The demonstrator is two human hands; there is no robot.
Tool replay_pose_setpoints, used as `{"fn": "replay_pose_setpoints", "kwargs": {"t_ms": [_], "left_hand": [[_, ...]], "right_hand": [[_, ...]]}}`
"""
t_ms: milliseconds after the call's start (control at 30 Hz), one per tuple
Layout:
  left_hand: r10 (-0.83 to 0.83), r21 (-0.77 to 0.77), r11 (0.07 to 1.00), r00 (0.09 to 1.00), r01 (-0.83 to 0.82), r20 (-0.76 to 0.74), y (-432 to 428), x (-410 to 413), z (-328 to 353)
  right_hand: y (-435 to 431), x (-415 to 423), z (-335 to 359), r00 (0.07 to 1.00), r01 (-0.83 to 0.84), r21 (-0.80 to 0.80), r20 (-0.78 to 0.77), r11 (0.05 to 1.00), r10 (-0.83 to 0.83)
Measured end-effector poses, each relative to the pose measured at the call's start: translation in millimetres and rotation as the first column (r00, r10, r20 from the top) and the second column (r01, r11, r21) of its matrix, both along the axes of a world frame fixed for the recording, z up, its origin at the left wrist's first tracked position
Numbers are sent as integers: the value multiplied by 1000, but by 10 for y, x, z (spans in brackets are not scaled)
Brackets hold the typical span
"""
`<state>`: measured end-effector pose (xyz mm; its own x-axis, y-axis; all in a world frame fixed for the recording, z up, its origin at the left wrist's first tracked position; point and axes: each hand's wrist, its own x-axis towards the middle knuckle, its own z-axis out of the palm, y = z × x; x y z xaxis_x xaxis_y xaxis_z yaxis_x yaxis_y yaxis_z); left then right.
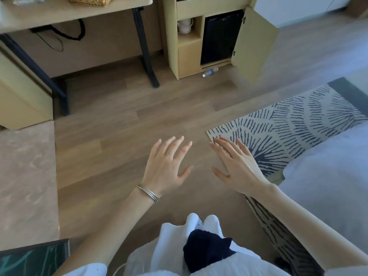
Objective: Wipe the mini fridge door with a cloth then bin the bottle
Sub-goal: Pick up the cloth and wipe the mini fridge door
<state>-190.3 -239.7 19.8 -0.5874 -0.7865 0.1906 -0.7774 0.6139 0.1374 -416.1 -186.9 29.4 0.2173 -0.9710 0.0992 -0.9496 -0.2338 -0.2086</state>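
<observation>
The black mini fridge (220,39) sits shut inside a pale wooden cabinet (186,56) at the top centre, whose own door (255,44) is swung wide to the right. A clear plastic bottle (210,72) with a white cap lies on its side on the floor just in front of the cabinet. My left hand (166,166), with bracelets on the wrist, and my right hand (237,166) hover palm down over the wooden floor, fingers spread, holding nothing. Both are far from the fridge. I see no cloth that I can name and no bin.
A desk (65,10) with black legs (145,48) and hanging cables stands at the upper left, a wicker basket (93,0) on it. A patterned rug (298,124) and a white bed (328,176) lie at the right. A brownish surface (25,176) fills the left edge.
</observation>
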Motion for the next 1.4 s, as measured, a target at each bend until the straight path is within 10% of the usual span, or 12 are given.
{"fn": "replay_pose_setpoints", "kwargs": {"t_ms": [1400], "left_hand": [[-76,17,997,997,77,-13,-5197,-2298,-131]], "right_hand": [[-4976,-2292,-158,996,84,-1,19,996,-84]]}}
